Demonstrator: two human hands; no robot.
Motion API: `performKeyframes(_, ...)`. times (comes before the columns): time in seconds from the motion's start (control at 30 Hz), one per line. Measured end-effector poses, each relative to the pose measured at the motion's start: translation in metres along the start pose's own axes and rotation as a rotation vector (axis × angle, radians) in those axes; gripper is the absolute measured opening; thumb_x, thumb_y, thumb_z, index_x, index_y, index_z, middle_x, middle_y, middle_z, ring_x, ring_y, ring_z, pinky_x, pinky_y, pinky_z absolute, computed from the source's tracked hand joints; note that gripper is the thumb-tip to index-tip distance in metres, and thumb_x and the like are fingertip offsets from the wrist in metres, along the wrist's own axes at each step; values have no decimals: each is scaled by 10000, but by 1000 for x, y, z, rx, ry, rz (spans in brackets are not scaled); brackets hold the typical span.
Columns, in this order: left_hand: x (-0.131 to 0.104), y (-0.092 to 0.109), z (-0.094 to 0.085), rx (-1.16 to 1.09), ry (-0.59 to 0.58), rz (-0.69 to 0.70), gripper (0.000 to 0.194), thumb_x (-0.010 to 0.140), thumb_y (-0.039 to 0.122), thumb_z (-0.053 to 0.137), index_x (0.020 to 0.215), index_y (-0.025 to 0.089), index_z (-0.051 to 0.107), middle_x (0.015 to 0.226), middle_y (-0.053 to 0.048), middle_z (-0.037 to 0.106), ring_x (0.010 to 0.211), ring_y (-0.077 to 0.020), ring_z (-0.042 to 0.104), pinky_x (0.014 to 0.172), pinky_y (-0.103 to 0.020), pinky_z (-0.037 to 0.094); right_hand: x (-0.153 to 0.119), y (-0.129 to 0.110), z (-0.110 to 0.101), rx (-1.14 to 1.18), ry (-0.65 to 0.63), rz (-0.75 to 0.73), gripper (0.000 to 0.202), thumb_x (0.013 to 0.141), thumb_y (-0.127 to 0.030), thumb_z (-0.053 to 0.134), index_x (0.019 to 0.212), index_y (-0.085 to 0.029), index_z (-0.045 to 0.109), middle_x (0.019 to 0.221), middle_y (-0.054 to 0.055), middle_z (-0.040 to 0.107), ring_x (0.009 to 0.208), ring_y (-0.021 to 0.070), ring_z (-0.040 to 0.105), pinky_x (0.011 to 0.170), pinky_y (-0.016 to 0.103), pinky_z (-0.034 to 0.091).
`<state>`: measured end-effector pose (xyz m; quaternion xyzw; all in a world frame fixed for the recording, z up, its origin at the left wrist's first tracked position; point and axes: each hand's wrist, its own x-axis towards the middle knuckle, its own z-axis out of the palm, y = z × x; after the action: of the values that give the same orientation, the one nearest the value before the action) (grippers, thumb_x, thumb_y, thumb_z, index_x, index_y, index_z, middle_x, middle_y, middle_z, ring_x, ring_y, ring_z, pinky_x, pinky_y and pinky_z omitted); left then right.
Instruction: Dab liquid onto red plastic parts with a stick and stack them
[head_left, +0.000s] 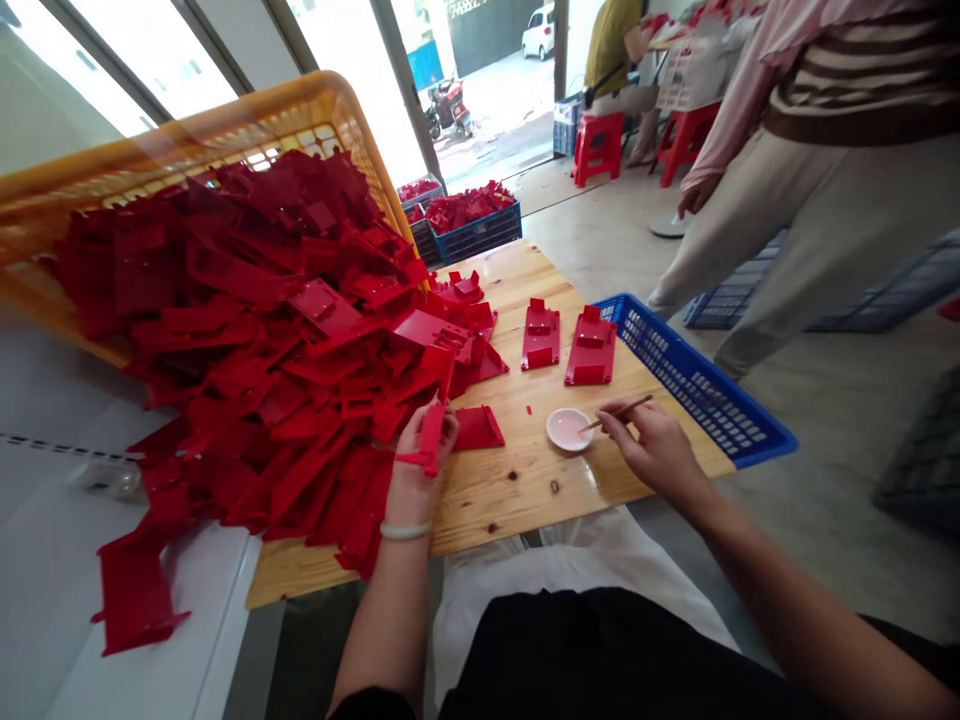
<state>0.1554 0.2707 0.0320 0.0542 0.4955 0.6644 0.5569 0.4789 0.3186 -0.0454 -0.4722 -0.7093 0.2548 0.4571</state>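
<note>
Left hand (422, 450) fingers wrapped around a red plastic part (432, 440), held upright at the edge of the big red pile (262, 360) at 9 o'clock. Right hand (651, 445) pinches a thin stick (616, 411), tip dipped toward the small white dish (568, 429) at table centre. Risks: the heaped pile spilling from the tilted yellow crate (187, 140) could slide onto the dish; a nudge from the stick could tip the dish and spill whatever is in it on the wooden table (517, 480). Two flat red pieces (570, 345) at 12 o'clock and the blue basket (697, 385) at 2 o'clock sit near the right elbow's sweep.
</note>
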Motion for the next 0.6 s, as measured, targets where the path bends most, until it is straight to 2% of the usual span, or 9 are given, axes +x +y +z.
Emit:
performKeyframes(0.1, -17, -4, -5, -49, -66, -12, 481, 1037, 233, 477, 1499, 268, 607, 1146, -85, 795, 1019, -177, 766, 860, -274, 618, 3, 2, 1, -9, -3, 10, 443, 989, -629, 575, 874, -239, 752, 821, 103, 788, 825, 308, 738, 801, 459, 572)
performKeyframes(0.17, -29, -6, -2, -36, -135, -47, 501, 1074, 346, 433, 1562, 336, 548, 1324, -81, 758, 1201, -222, 734, 961, -353, 616, 5, 2, 1, -16, 2, 18, 474, 979, -662, 583, 838, -240, 746, 840, 100, 795, 801, 296, 739, 771, 440, 563)
performKeyframes(0.2, -35, -6, 1, -18, -165, -72, 515, 1086, 399, 401, 1581, 334, 529, 1388, -87, 732, 1262, -246, 712, 1003, -400, 609, 7, 2, 1, -21, 8, 23, 486, 976, -675, 587, 825, -241, 744, 828, 94, 794, 778, 287, 737, 758, 431, 557)
performKeyframes(0.27, -46, -6, 8, 11, -199, -129, 574, 1095, 475, 332, 1597, 269, 516, 1440, -126, 703, 1315, -294, 686, 1056, -493, 590, 10, 1, 0, -33, 29, 34, 500, 976, -690, 592, 823, -240, 747, 771, 76, 776, 719, 265, 722, 736, 413, 546)
performKeyframes(0.37, -58, -4, 17, 5, -205, -194, 639, 1087, 501, 300, 1586, 170, 525, 1405, -187, 714, 1278, -347, 705, 1055, -582, 581, 13, -2, -2, -61, 66, 44, 519, 972, -709, 598, 806, -239, 743, 679, 53, 733, 647, 245, 685, 699, 399, 524)
performKeyframes(0.5, -67, -4, 22, -8, -177, -193, 651, 1073, 507, 333, 1532, 116, 579, 1308, -215, 755, 1193, -376, 740, 1015, -613, 597, 15, -5, -6, -105, 83, 30, 560, 945, -743, 608, 694, -250, 695, 670, 64, 726, 647, 248, 659, 697, 411, 507)
performKeyframes(0.6, -71, -5, 22, 6, -176, -177, 712, 1078, 567, 307, 1462, 60, 627, 1253, -246, 768, 1152, -383, 753, 990, -591, 614, 15, -8, -9, -127, 90, 13, 538, 952, -723, 611, 697, -257, 695, 701, 73, 733, 714, 263, 671, 737, 425, 522)
